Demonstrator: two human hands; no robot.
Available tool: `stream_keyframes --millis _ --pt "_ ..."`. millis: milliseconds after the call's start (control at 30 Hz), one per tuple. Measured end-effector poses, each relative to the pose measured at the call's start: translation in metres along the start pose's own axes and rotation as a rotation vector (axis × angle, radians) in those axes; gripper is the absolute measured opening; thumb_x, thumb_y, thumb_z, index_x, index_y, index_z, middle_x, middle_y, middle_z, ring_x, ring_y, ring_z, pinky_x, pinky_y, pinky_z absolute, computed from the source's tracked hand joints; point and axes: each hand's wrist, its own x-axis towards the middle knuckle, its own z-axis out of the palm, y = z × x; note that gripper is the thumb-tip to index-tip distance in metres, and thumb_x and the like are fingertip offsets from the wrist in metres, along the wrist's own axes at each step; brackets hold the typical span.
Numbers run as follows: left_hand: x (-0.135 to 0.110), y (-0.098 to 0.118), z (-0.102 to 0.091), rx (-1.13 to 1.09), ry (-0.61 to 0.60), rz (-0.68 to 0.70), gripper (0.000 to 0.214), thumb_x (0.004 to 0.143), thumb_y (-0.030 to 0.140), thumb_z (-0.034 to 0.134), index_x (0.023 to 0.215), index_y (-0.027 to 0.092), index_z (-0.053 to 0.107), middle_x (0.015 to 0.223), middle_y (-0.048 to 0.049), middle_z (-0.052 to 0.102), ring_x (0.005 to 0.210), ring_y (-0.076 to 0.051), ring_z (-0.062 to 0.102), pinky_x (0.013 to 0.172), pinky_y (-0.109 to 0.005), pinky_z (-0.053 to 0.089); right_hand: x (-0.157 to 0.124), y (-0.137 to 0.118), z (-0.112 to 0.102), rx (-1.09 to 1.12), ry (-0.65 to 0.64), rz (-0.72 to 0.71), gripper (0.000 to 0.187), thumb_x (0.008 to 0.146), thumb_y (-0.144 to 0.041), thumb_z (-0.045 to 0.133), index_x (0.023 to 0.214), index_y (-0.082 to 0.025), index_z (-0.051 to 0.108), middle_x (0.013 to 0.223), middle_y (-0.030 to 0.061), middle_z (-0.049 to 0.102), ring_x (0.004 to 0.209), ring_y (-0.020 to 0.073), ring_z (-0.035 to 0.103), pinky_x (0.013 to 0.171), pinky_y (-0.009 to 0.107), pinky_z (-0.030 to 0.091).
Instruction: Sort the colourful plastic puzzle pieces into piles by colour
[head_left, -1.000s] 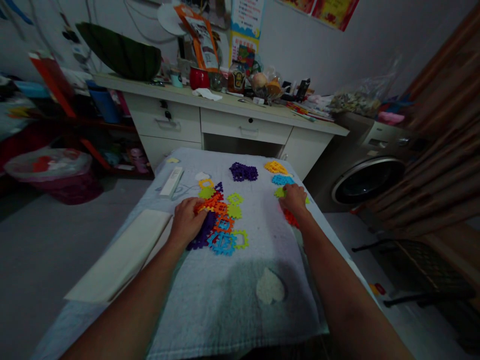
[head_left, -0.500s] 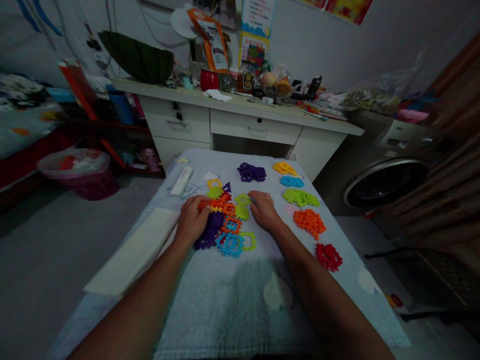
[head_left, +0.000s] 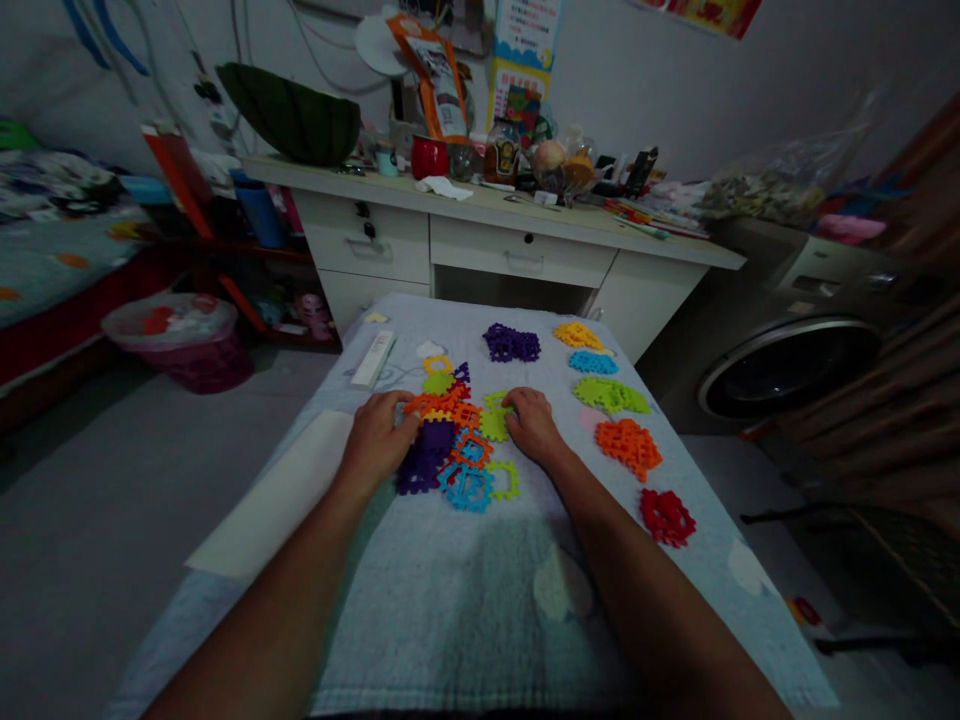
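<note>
A cluster of flat toothed plastic building pieces in mixed colours lies on the cloth-covered table between my hands. On its left side, my left hand (head_left: 379,432) has its thumb and finger closed at the end of an orange piece (head_left: 427,403). My right hand (head_left: 532,422) rests on the other side, fingers curled against the edge of the green pieces (head_left: 494,420). Dark purple pieces (head_left: 427,458) lie beside my left thumb. Nearer to me are blue pieces (head_left: 466,487) and a green square frame (head_left: 504,480). A yellow frame (head_left: 437,365) sits at the far end.
Sorted piles stand along the right: yellow (head_left: 577,335), blue (head_left: 592,362), green (head_left: 611,394), orange (head_left: 628,447) and red (head_left: 667,517). A purple pile (head_left: 511,343) is farther back. At left lie a white box (head_left: 373,360) and a pale flat sheet (head_left: 274,500). A desk (head_left: 517,240) stands behind.
The whole view has shifted slightly, so things appear farther right. My right fingers have come in against the green pieces, which now sit closer together. My left hand stays at the orange piece.
</note>
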Motion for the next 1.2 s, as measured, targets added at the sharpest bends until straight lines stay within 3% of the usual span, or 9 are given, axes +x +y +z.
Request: stream_keyframes --millis 167,300,400,533,633,933,1200 --pt "-0.005 0.000 -0.006 0.088 -0.117 -0.014 0.043 0.080 0.047 0.055 0.112 0.019 0.064 0.113 -0.0108 0.065 0.106 -0.029 0.062 0.091 -0.042 0.049 0.000 0.003 0.000 0.013 0.040 0.026 0.020 0.085 -0.018 0.055 0.103 -0.019 0.062 0.122 0.0105 0.058 0.115 0.0246 0.047 0.100 0.039 0.036" --pt "-0.009 0.000 -0.008 0.005 -0.304 0.022 0.069 0.074 0.061 0.063 0.128 0.018 0.057 0.126 -0.0134 0.061 0.111 -0.031 0.061 0.090 -0.043 0.050 -0.001 0.006 -0.003 0.012 0.077 0.035 0.016 0.085 -0.020 0.057 0.100 -0.019 0.063 0.126 0.0103 0.056 0.116 0.0251 0.046 0.100 0.039 0.036" --pt "-0.011 -0.002 -0.012 -0.004 -0.398 0.100 0.088 0.061 0.059 0.076 0.137 0.022 0.050 0.140 -0.0138 0.053 0.121 -0.033 0.056 0.097 -0.044 0.048 -0.003 0.009 -0.007 -0.011 0.122 0.068 0.016 0.084 -0.022 0.059 0.100 -0.020 0.064 0.122 0.0102 0.057 0.113 0.0257 0.047 0.097 0.039 0.037" --pt "-0.011 -0.002 -0.019 0.077 -0.470 0.179 0.099 0.048 0.049 0.083 0.139 0.028 0.050 0.142 -0.0115 0.051 0.128 -0.037 0.050 0.103 -0.047 0.043 -0.005 0.021 -0.017 -0.077 0.224 0.159 0.030 0.084 -0.025 0.060 0.113 -0.020 0.061 0.120 0.0110 0.056 0.112 0.0275 0.047 0.095 0.040 0.037" --pt "-0.011 -0.001 -0.022 0.107 -0.495 0.186 0.100 0.046 0.046 0.083 0.138 0.028 0.050 0.140 -0.0111 0.053 0.124 -0.038 0.052 0.101 -0.048 0.043 -0.006 0.034 -0.031 -0.144 0.310 0.240 0.035 0.084 -0.027 0.061 0.118 -0.020 0.060 0.123 0.0115 0.056 0.113 0.0286 0.046 0.096 0.041 0.035" --pt "-0.006 -0.007 -0.014 0.049 -0.478 0.174 0.085 0.051 0.046 0.079 0.130 0.026 0.056 0.130 -0.0100 0.060 0.120 -0.035 0.056 0.101 -0.046 0.044 -0.016 0.083 -0.089 -0.282 0.495 0.581 0.020 0.084 -0.027 0.056 0.099 -0.018 0.067 0.120 0.0136 0.057 0.117 0.0331 0.040 0.095 0.047 0.030" --pt "-0.004 -0.009 -0.009 -0.026 -0.437 0.140 0.082 0.054 0.044 0.080 0.130 0.023 0.057 0.124 -0.0109 0.063 0.115 -0.033 0.060 0.098 -0.045 0.049 -0.019 0.098 -0.097 -0.347 0.464 0.681 0.023 0.083 -0.027 0.057 0.100 -0.018 0.070 0.116 0.0167 0.061 0.116 0.0357 0.043 0.092 0.049 0.032"
